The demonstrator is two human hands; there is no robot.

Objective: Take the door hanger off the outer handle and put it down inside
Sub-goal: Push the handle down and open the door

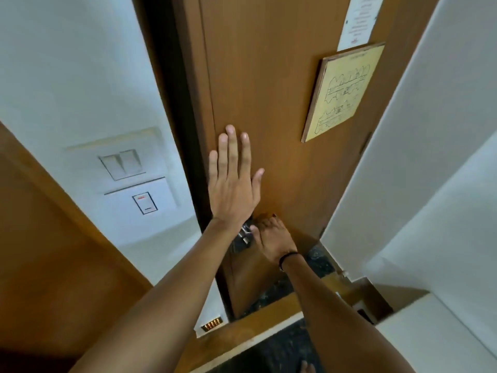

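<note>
One head-worn wide view looks steeply down, close against the door (269,103).

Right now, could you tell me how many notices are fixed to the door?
2: a yellow floor-plan board at the door's right side, and a white printed sheet just above it, cut off by the frame's top. Others higher up may be hidden.
</note>
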